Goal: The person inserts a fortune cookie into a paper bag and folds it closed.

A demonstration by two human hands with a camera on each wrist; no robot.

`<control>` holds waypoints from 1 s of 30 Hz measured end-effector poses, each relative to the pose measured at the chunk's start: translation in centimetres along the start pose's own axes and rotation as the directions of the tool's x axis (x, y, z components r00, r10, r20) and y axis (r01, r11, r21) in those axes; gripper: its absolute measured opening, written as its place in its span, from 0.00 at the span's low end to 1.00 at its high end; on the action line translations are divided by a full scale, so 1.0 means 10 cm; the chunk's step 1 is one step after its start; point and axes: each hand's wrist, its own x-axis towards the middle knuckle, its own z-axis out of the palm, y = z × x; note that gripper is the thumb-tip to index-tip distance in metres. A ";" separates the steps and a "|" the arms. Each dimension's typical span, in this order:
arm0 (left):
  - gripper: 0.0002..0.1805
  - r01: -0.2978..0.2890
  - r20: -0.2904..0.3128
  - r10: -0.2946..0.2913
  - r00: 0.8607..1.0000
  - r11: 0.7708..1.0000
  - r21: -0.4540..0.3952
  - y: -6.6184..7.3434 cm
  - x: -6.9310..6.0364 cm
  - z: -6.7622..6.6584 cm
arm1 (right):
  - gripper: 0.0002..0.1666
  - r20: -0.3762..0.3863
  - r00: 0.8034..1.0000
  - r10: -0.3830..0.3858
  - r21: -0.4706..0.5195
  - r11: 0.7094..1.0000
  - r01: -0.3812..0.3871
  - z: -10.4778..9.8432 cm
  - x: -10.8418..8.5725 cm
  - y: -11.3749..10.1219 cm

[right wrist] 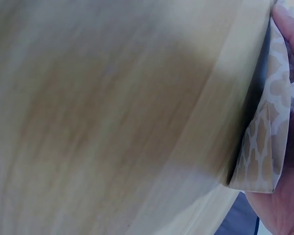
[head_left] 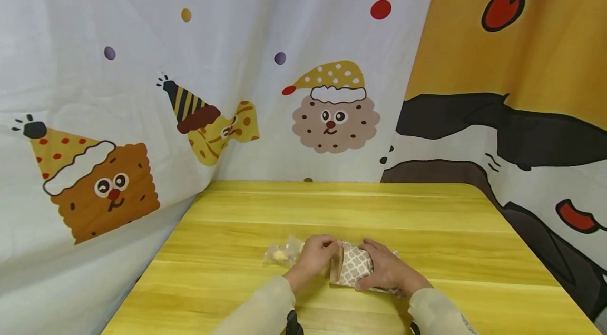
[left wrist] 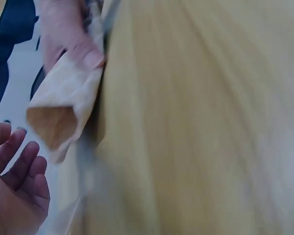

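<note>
A patterned paper bag (head_left: 354, 265) in beige and white lies on the table, its brown inside (left wrist: 53, 125) showing at the mouth in the left wrist view. My right hand (head_left: 390, 271) grips the bag from the right, thumb and fingers on opposite sides; the right wrist view shows the bag (right wrist: 267, 142) against the palm. My left hand (head_left: 314, 257) is by the mouth end; in the left wrist view the hand (left wrist: 20, 183) has loosely bent fingers, with a gap between them and the bag. What the bag holds is hidden.
Clear plastic packets (head_left: 280, 255) with something pale yellow inside lie just left of my left hand, partly hidden by it. The wooden table (head_left: 341, 208) reaches back to a white curtain (head_left: 237, 19) printed with cartoon biscuits. Another print, yellow and black, hangs at the right.
</note>
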 end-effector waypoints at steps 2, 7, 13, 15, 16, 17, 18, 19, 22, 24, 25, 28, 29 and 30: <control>0.14 -0.008 -0.005 0.008 1.000 1.000 0.015 -0.01 0.01 -0.12 | 0.62 -0.010 1.000 0.006 -0.018 1.000 -0.007 0.01 0.00 0.00; 0.14 -0.057 -0.027 0.060 0.998 0.992 0.116 -0.06 0.06 -0.44 | 0.61 -0.019 1.000 0.007 -0.032 0.999 -0.008 0.02 0.00 0.01; 0.14 -0.134 0.034 0.130 0.991 0.958 0.252 -0.17 0.07 -0.76 | 0.61 -0.023 1.000 -0.004 -0.022 1.000 0.003 0.02 -0.01 0.00; 0.17 -0.144 0.075 0.127 0.989 0.946 0.290 -0.21 0.06 -0.86 | 0.61 -0.020 1.000 -0.002 -0.027 1.000 0.002 0.02 0.00 0.00; 0.18 -0.146 0.098 0.121 0.988 0.941 0.304 -0.24 0.06 -0.90 | 0.61 -0.018 1.000 -0.001 -0.027 1.000 0.001 0.02 0.00 0.00; 0.20 -0.146 0.122 0.112 0.986 0.937 0.318 -0.26 0.05 -0.93 | 0.61 -0.017 1.000 -0.001 -0.028 1.000 0.000 0.02 0.00 -0.01; 0.22 -0.148 0.146 0.104 0.984 0.929 0.338 -0.28 0.04 -0.97 | 0.62 -0.016 1.000 0.002 -0.032 0.999 -0.002 0.02 0.01 -0.01; 0.24 -0.153 0.169 0.097 0.981 0.920 0.360 -0.30 0.04 -0.99 | 0.62 -0.015 1.000 0.005 -0.035 0.999 -0.005 0.02 0.01 -0.01; 0.28 -0.178 0.217 0.089 0.972 0.882 0.437 -0.37 0.03 -1.05 | 0.62 -0.016 1.000 0.011 -0.038 0.999 -0.012 0.01 0.01 -0.02; 0.29 -0.194 0.235 0.087 0.968 0.852 0.485 -0.40 0.02 -1.06 | 0.63 -0.021 1.000 0.016 -0.039 0.999 -0.017 0.02 0.01 -0.03; 0.30 -0.202 0.240 0.089 0.967 0.841 0.503 -0.41 0.02 -1.06 | 0.63 -0.023 1.000 0.018 -0.035 0.999 -0.018 0.02 0.01 -0.04; 0.30 -0.211 0.264 0.074 0.962 0.816 0.538 -0.43 0.01 -1.05 | 0.63 -0.025 0.999 0.027 -0.033 0.999 -0.027 0.02 0.00 -0.04; 0.31 -0.214 0.272 0.071 0.960 0.812 0.544 -0.44 0.00 -1.04 | 0.63 -0.025 0.999 0.031 -0.034 0.999 -0.032 0.02 0.00 -0.04; 0.31 -0.223 0.279 0.074 0.957 0.806 0.548 -0.43 0.00 -1.04 | 0.63 -0.026 0.999 0.035 -0.032 0.999 -0.036 0.02 0.00 -0.04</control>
